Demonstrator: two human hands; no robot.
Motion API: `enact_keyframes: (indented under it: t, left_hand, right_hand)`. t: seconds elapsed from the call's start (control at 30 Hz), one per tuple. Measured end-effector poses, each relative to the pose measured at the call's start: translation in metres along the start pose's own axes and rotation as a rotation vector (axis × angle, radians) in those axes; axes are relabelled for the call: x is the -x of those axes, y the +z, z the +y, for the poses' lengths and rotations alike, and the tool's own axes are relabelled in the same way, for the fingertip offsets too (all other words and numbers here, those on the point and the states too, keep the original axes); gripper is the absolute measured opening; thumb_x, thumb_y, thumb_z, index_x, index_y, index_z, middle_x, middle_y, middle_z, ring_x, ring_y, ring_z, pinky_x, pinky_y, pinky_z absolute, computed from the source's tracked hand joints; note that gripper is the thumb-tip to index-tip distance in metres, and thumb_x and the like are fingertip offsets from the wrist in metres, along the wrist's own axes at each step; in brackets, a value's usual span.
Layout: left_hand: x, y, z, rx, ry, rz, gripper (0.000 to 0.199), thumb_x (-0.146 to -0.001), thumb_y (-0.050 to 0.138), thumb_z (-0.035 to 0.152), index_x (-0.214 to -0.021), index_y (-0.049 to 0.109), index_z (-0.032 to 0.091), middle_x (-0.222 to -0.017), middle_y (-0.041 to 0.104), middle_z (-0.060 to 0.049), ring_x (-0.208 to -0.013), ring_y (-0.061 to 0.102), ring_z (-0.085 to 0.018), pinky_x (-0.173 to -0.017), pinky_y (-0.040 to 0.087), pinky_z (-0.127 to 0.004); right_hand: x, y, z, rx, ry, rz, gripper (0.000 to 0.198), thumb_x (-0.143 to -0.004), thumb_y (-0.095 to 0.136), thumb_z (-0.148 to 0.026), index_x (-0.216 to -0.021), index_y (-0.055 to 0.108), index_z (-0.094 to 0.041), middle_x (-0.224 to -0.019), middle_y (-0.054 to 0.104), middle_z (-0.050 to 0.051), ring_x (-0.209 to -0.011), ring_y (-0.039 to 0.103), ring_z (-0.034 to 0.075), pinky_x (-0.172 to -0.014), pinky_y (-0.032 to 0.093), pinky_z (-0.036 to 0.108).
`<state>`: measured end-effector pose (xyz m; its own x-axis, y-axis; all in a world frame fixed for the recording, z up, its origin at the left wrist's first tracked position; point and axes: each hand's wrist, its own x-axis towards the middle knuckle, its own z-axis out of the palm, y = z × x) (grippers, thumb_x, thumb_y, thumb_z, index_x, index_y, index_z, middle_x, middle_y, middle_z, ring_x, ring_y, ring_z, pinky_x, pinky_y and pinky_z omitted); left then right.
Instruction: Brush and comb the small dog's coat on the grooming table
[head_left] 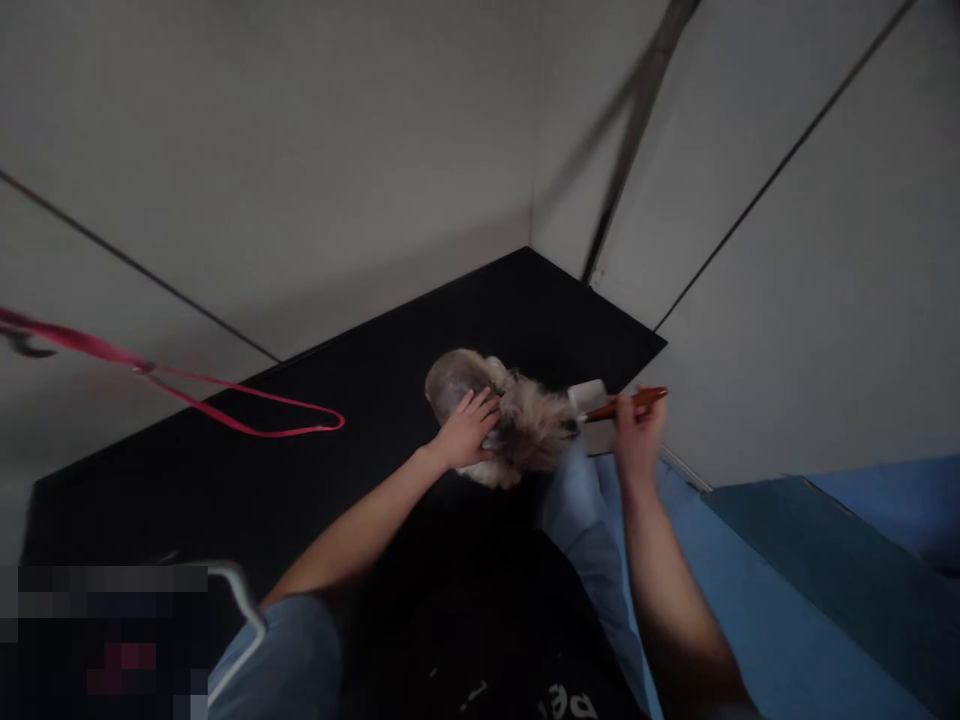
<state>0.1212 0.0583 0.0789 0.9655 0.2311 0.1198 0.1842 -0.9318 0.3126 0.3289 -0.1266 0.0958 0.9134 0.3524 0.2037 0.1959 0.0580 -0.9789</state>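
A small fluffy tan and grey dog (pixel 517 420) lies on a black tabletop (pixel 300 450) close to my body. My left hand (pixel 469 430) rests on the dog's back, fingers spread into the fur. My right hand (pixel 637 435) grips the reddish-brown handle of a brush (pixel 600 405), whose pale head touches the dog's fur on the right side.
A pink leash loop (pixel 247 405) hangs over the table from the left. A dark metal pole (pixel 630 140) rises at the table's far corner, against grey walls. Blue floor (pixel 750 620) lies to the right. My black shirt and jeans fill the bottom.
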Motion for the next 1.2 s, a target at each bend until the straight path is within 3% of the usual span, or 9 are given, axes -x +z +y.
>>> enact_keyframes:
  t: [0.13,0.2,0.33,0.5,0.6,0.7,0.87,1.07,1.2]
  left_hand:
    - [-0.031,0.011,0.004,0.008,0.035,-0.065,0.052,-0.056,0.078,0.044,-0.098,0.067,0.016,-0.099,0.066,-0.014,-0.103,0.059,-0.035,-0.101,0.036,-0.049]
    - [-0.029,0.012,0.003,-0.043,0.028,-0.069,0.054,-0.058,0.077,0.043,-0.103,0.065,0.015,-0.103,0.066,-0.016,-0.100,0.060,-0.034,-0.094,0.040,-0.046]
    - [-0.017,0.015,0.001,-0.103,0.023,-0.059,0.043,-0.063,0.074,0.039,-0.097,0.065,0.014,-0.105,0.065,-0.017,-0.104,0.057,-0.035,-0.093,0.041,-0.047]
    - [0.002,0.020,-0.005,0.109,0.027,0.091,0.049,-0.070,0.068,0.041,-0.111,0.061,0.015,-0.109,0.066,-0.015,-0.105,0.060,-0.031,-0.094,0.043,-0.046]
    - [0.007,0.016,-0.011,0.318,-0.083,0.160,0.045,-0.078,0.061,0.040,-0.118,0.059,0.017,-0.111,0.067,-0.013,-0.102,0.062,-0.029,-0.092,0.046,-0.044]
    - [-0.013,0.011,-0.013,0.702,-0.295,0.230,0.040,-0.084,0.054,0.044,-0.111,0.064,0.017,-0.108,0.069,-0.012,-0.100,0.063,-0.027,-0.090,0.047,-0.040]
    - [-0.059,-0.001,-0.019,1.624,-0.652,0.335,0.048,-0.088,0.044,0.055,-0.094,0.066,0.012,-0.075,0.066,-0.008,-0.066,0.063,-0.016,-0.062,0.049,-0.025]
    - [-0.068,-0.009,-0.024,1.759,-0.726,0.391,0.036,-0.093,0.040,0.040,-0.090,0.065,0.013,-0.073,0.066,-0.005,-0.065,0.062,-0.013,-0.062,0.049,-0.022]
    - [-0.079,-0.016,-0.035,1.328,-0.715,0.328,0.048,-0.093,0.033,0.050,-0.104,0.064,0.015,-0.093,0.070,-0.010,-0.093,0.066,-0.021,-0.084,0.050,-0.031]
  right_hand:
    - [0.016,0.013,0.005,-0.005,0.180,-0.238,0.030,-0.071,0.063,-0.041,-0.091,0.051,-0.023,-0.076,0.061,0.001,-0.070,0.061,0.018,-0.064,0.050,0.031]
    - [0.004,-0.005,0.007,0.030,0.211,0.009,0.031,-0.070,0.061,-0.043,-0.089,0.049,-0.022,-0.070,0.057,-0.002,-0.066,0.058,0.017,-0.063,0.048,0.030]
    - [0.010,-0.033,-0.006,0.123,-0.025,0.503,0.031,-0.076,0.058,-0.043,-0.095,0.049,-0.020,-0.083,0.060,0.001,-0.079,0.060,0.017,-0.076,0.047,0.032]
    - [0.039,0.014,-0.005,0.031,0.202,-0.117,0.025,-0.074,0.060,-0.044,-0.082,0.052,-0.022,-0.072,0.063,0.001,-0.069,0.060,0.018,-0.067,0.050,0.032]
    - [0.015,-0.010,0.006,0.134,0.246,0.138,0.030,-0.070,0.061,-0.044,-0.084,0.052,-0.020,-0.072,0.061,0.001,-0.068,0.059,0.019,-0.069,0.049,0.034]
    - [0.008,-0.032,0.005,0.145,0.050,0.436,0.029,-0.074,0.059,-0.043,-0.089,0.051,-0.020,-0.082,0.062,0.002,-0.076,0.060,0.018,-0.076,0.048,0.035]
    - [0.043,0.032,0.001,-0.006,0.146,-0.303,0.018,-0.077,0.059,-0.038,-0.087,0.057,-0.023,-0.082,0.067,0.004,-0.077,0.064,0.019,-0.076,0.051,0.035]
    - [0.015,0.002,0.017,0.095,0.089,0.210,0.026,-0.081,0.050,-0.045,-0.089,0.054,-0.020,-0.089,0.066,0.007,-0.085,0.062,0.021,-0.081,0.047,0.039]
    - [0.035,0.032,0.015,0.017,0.031,-0.266,0.019,-0.073,0.065,-0.038,-0.081,0.062,-0.021,-0.080,0.068,0.004,-0.077,0.064,0.020,-0.074,0.051,0.034]
